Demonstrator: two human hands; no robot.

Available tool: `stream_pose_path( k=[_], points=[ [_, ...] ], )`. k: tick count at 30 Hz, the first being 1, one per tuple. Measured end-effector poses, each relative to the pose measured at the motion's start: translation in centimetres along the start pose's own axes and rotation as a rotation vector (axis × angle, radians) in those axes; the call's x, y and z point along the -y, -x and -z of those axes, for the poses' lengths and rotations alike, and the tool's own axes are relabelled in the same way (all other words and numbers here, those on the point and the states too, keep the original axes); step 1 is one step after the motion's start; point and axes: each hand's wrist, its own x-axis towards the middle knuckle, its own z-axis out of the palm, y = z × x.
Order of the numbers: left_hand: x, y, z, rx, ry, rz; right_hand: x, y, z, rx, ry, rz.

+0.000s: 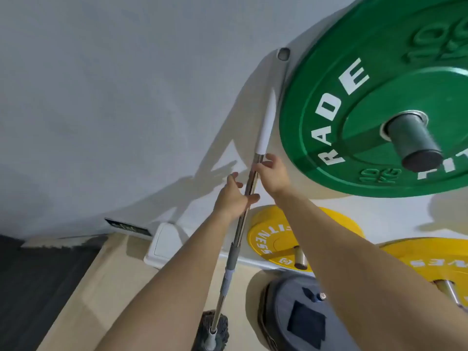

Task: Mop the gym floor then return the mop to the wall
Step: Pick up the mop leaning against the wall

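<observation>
The mop stands nearly upright with its white top grip (pixel 266 122) resting against the white wall (pixel 114 97). Its chrome handle (pixel 243 219) runs down to the dark stringy mop head (pixel 221 323) on the beige floor. My right hand (pixel 272 174) pinches the chrome pole just below the white grip. My left hand (pixel 231 196) is a little lower, its thumb across the pole and its fingers loosely spread behind it.
A big green weight plate (pixel 354 110) on a peg juts out just right of the mop. Yellow plates (pixel 278 239) (pixel 428 262) and a grey plate (pixel 298 317) sit lower right. A white box (pixel 164 244) lies by the wall, with a dark rubber mat (pixel 38 279) to the left.
</observation>
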Motion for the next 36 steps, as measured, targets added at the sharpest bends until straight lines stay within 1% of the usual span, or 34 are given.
stream_pose_path(
  k=[2, 4, 5, 7, 9, 12, 14, 18, 22, 24, 27, 31, 36],
  points=[
    [0.2, -1.4, -0.6, 0.019, 0.078, 0.037, 0.3, -0.9, -0.6, 0.023, -0.131, 0.009],
    [0.9, -2.1, -1.3, 0.054, -0.015, 0.054, 0.4, -1.2, -1.4, 0.065, -0.233, -0.019],
    [1.3, -2.3, -1.6, 0.086, -0.066, 0.047, 0.4, -1.2, -1.7, 0.095, -0.262, -0.029],
    [1.5, -1.3, -1.7, 0.158, -0.017, 0.097, 0.6, -0.8, -2.3, 0.136, -0.298, -0.024],
    [1.8, 0.1, -1.7, 0.223, 0.014, 0.153, 0.7, 0.2, -2.8, 0.139, -0.325, -0.032],
    [1.6, 1.9, -1.6, 0.187, 0.011, 0.183, 0.9, 2.0, -2.8, 0.129, -0.308, -0.028],
    [0.5, 3.4, -1.5, 0.168, 0.067, 0.178, 1.6, 3.0, -2.3, 0.133, -0.302, -0.008],
    [-2.6, 5.9, -1.0, 0.061, 0.213, 0.16, 4.8, 5.1, -0.7, 0.151, -0.319, 0.048],
    [-5.5, 8.4, -0.1, -0.009, 0.216, 0.129, 7.9, 7.3, 1.1, 0.201, -0.292, 0.122],
    [-6.8, 9.8, 0.3, -0.047, 0.201, 0.125, 9.1, 8.6, 1.9, 0.257, -0.28, 0.154],
    [-7.7, 12.0, 0.8, -0.148, 0.227, 0.147, 10.8, 10.9, 2.5, 0.337, -0.253, 0.216],
    [-7.6, 16.5, 1.7, -0.319, 0.28, 0.146, 12.2, 15.2, 2.4, 0.51, -0.239, 0.29],
    [-5.9, 25.0, 2.8, -0.598, 0.364, 0.2, 12.7, 23.5, 0.9, 0.784, -0.171, 0.362]
  ],
)
